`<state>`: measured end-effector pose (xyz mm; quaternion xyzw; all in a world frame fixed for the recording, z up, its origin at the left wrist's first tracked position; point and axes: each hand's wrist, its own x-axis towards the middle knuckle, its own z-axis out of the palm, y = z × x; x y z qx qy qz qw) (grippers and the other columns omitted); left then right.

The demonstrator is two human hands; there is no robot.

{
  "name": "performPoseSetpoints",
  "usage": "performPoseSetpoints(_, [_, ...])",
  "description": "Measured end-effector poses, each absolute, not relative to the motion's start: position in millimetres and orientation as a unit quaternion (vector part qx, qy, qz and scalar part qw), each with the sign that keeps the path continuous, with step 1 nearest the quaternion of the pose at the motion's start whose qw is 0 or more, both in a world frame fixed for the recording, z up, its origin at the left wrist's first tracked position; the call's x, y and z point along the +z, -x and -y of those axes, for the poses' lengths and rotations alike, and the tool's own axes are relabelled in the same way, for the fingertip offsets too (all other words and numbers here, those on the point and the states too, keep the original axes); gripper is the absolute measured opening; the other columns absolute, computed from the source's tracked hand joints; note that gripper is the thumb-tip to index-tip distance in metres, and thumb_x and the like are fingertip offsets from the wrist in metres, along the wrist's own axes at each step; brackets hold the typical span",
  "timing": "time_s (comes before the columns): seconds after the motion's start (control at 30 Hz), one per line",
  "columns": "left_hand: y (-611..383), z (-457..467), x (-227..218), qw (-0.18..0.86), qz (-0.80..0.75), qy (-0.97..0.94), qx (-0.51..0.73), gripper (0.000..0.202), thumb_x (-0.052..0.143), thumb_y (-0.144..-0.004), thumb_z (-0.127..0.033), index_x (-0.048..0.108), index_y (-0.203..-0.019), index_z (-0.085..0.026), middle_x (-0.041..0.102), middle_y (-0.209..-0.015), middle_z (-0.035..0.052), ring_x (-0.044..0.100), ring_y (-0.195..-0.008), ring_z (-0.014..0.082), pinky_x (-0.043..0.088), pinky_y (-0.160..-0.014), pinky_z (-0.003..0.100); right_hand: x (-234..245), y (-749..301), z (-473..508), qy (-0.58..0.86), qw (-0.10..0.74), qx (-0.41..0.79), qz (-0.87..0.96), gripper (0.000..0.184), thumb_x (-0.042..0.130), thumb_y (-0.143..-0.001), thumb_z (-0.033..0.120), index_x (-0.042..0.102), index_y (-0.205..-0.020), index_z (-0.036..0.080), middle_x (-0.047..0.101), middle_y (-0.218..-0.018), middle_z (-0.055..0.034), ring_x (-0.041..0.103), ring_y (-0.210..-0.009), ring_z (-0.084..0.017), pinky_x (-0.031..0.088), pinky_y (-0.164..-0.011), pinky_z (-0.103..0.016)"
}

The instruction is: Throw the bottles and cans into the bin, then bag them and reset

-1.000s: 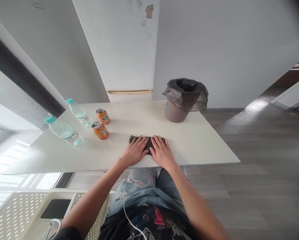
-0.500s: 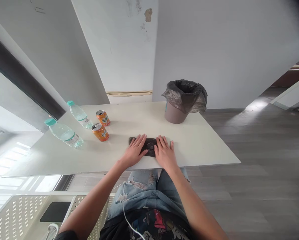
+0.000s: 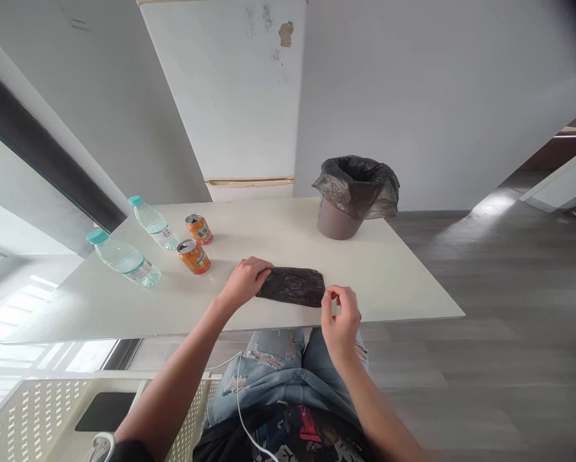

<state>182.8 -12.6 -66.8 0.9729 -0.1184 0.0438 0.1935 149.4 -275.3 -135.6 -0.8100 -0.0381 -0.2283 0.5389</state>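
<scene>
A flat, folded black plastic bag (image 3: pixel 294 286) lies on the white table in front of me, its surface creased and shiny. My left hand (image 3: pixel 247 280) is closed on its left end, thumb toward me and fingers over the far side. At the right end, my right hand (image 3: pixel 342 314) is closed in a pinch, thumb and forefinger at the edge of the bag. How much plastic is between those fingertips is too small to see.
Two orange cans (image 3: pixel 194 256) and two clear bottles with teal caps (image 3: pixel 124 260) stand at the left of the table (image 3: pixel 259 231). A brownish bin (image 3: pixel 338 221) lined with a black bag stands at the back right. Below left is a cream perforated basket (image 3: pixel 42 410).
My hands have moved apart from lying flat on the black bag to its two ends. My right hand has gone from spread fingers to a pinch. More of the bag shows now.
</scene>
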Motion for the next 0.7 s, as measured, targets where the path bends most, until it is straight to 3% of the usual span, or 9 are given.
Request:
performPoseSetpoints(0.17, [-223.5, 30.8, -58.7, 0.195, 0.144, -0.967, -0.078, 0.028, 0.061, -0.099, -0.03, 0.075, -0.122, -0.023, 0.077, -0.126, 0.0061, 0.07, -0.118, 0.0258, 0.05, -0.107, 0.038, -128.2, -93.1, 251.5, 0.761, 0.647, -0.029, 0.029, 0.025, 0.056, -0.103, 0.041, 0.065, -0.092, 0.021, 0.063, -0.072, 0.0001, 0.056, -0.065, -0.016, 0.044, -0.063, -0.028])
performPoseSetpoints(0.37, [-232.6, 46.5, -76.0, 0.141, 0.16, -0.961, -0.175, 0.047, 0.078, -0.084, -0.034, 0.069, -0.129, -0.021, 0.074, -0.124, 0.012, 0.071, -0.113, 0.0313, 0.055, -0.095, 0.039, -129.6, -71.6, 236.4, 0.691, 0.709, 0.13, 0.058, 0.021, 0.059, -0.1, 0.04, 0.065, -0.093, 0.021, 0.065, -0.068, 0.0004, 0.059, -0.062, -0.018, 0.042, -0.061, -0.028])
performPoseSetpoints(0.53, [-213.3, 52.0, -66.1, 0.18, 0.177, -0.956, -0.15, 0.011, 0.073, -0.082, -0.026, 0.073, -0.093, -0.023, 0.071, -0.107, 0.0087, 0.07, -0.103, 0.0281, 0.054, -0.09, 0.037, -128.8, -76.8, 250.3, 0.677, 0.727, 0.119, 0.007, 0.029, 0.063, -0.098, 0.049, 0.063, -0.091, 0.021, 0.062, -0.073, -0.0002, 0.058, -0.068, -0.018, 0.047, -0.066, -0.029])
performPoseSetpoints(0.7, [-196.9, 69.3, -33.1, 0.319, 0.117, -0.939, -0.059, 0.007, 0.063, -0.094, -0.028, 0.065, -0.098, -0.022, 0.07, -0.089, -0.0001, 0.064, -0.081, 0.0186, 0.051, -0.077, 0.031, -124.7, -93.2, 256.4, 0.681, 0.729, 0.042, -0.058, 0.044, 0.077, -0.088, 0.055, 0.06, -0.112, 0.022, 0.066, -0.104, -0.0066, 0.062, -0.083, -0.019, 0.056, -0.073, -0.031])
